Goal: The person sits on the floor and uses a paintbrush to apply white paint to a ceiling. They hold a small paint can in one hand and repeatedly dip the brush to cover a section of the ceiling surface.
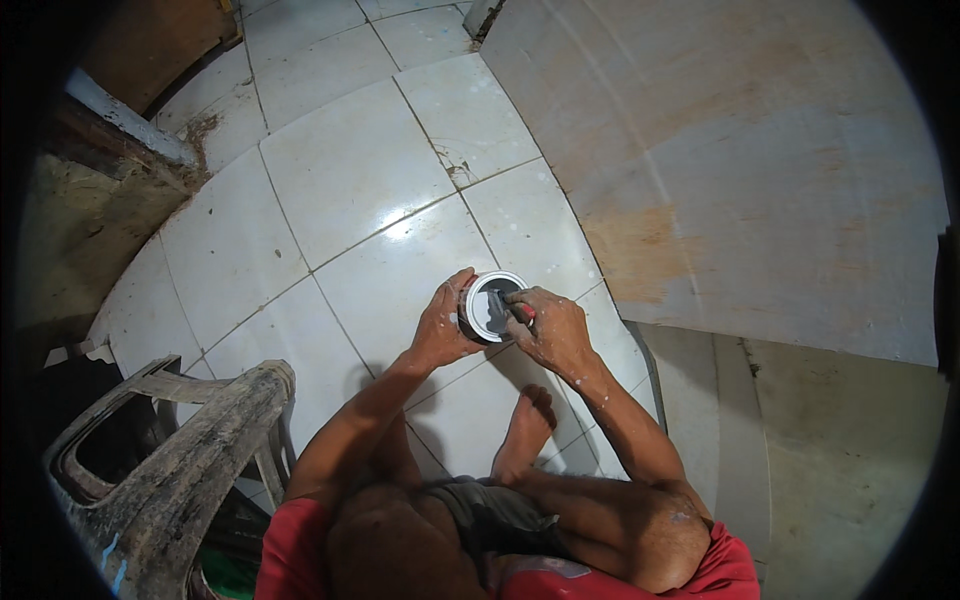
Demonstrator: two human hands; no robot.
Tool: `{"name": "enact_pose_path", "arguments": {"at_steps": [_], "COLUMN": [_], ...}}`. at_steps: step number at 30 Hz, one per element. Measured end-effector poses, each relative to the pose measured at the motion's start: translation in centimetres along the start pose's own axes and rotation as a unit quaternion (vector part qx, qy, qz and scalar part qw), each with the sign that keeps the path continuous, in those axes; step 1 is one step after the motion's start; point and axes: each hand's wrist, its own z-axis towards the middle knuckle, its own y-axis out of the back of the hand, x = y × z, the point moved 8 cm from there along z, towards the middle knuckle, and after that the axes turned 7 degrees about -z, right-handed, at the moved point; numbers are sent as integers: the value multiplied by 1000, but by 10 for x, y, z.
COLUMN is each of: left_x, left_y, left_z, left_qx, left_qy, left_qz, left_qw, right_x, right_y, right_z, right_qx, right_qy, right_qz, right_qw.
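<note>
In front of me, above the tiled floor, I hold a small round can point(469, 310) with a white rim. My left hand point(443, 322) is wrapped round its left side, thumb and fingers closed on the wall. Inside the can, a whitish-grey substance point(482, 303) shows against the dark interior. My right hand point(555, 328) grips a putty knife point(527, 312) with a bit of red on its handle. Its grey blade reaches into the can's mouth, and part of the tool is hidden by my fingers. White specks mark my right hand and forearm.
A large plywood panel point(740, 150), partly coated greyish white, rises at the right. To the lower left stands a worn, dirty plastic chair point(190, 440). White floor tiles point(350, 160) spread ahead, with dirt along a wall corner point(150, 140) at the upper left. My bare foot point(525, 430) is below the can.
</note>
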Motion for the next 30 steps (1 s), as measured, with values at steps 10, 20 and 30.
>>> {"name": "enact_pose_path", "arguments": {"at_steps": [10,20,30], "left_x": [-1,-3,0], "left_y": [1,3,3], "left_z": [0,-2,-1], "left_qx": [-4,-19,-20], "left_qy": [-16,-27,-32], "left_qz": [3,-7,0], "left_qw": [1000,999,999], "right_x": [4,20,44], "right_y": [8,36,44], "right_z": [-3,-17,-29], "right_qx": [-32,-47,7], "right_qy": [12,27,77], "right_qz": [35,107,106], "right_qw": [999,993,991]}}
